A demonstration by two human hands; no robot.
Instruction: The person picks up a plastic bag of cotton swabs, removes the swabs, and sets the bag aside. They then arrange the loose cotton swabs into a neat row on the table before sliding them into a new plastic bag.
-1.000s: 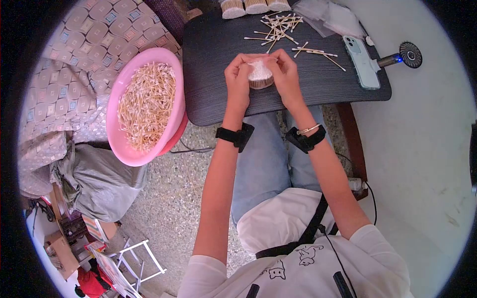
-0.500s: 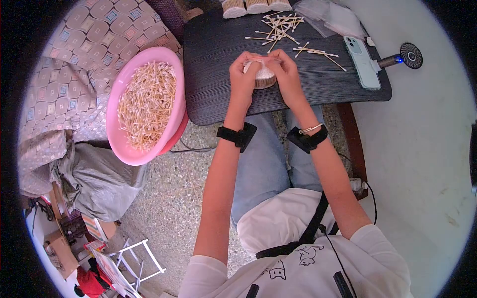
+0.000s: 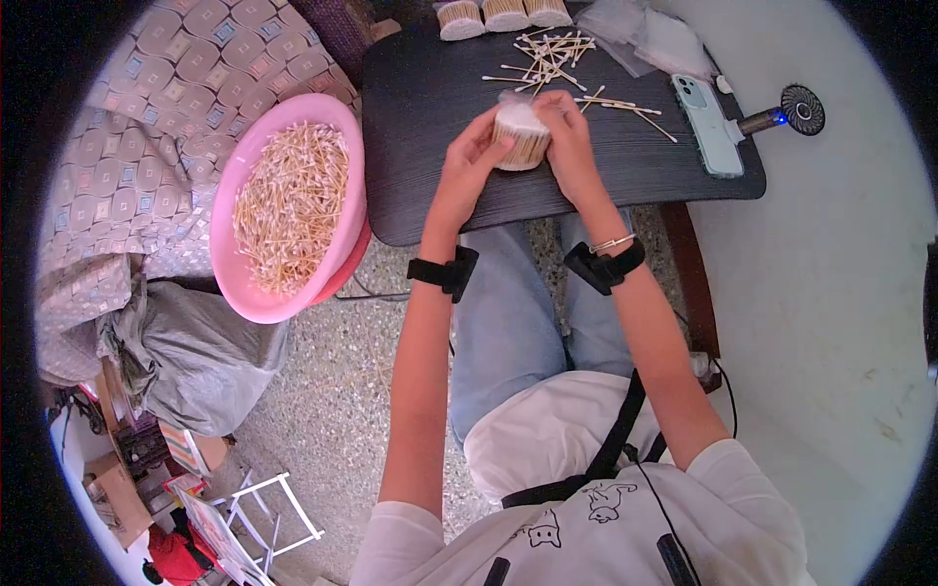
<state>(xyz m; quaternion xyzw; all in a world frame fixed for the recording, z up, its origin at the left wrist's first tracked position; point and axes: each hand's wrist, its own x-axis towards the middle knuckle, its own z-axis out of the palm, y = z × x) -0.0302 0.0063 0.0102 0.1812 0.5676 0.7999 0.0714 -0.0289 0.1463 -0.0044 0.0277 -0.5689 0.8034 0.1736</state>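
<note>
A round pack of cotton swabs point(image 3: 523, 142) is held upright over the front of the black table, with white tips on top and clear plastic bunched at its upper end. My left hand point(image 3: 471, 161) is closed on its left side, thumb across the front. From the right, my right hand point(image 3: 569, 142) grips the pack near its top edge. Loose cotton swabs point(image 3: 554, 59) lie scattered just beyond my hands. Several more point(image 3: 625, 104) rest to the right of them.
Packed swab bundles point(image 3: 505, 14) stand at the table's point(image 3: 420, 117) far edge, beside clear plastic bags point(image 3: 664, 39). A phone point(image 3: 707, 127) and a small fan point(image 3: 801, 110) sit at the right. Left of the table, a pink basin point(image 3: 223, 220) holds many loose swabs.
My left hand has shifted from the top of the pack down to its left side. The pack has tilted, showing more of its stick side, and the plastic at its top is uncovered.
</note>
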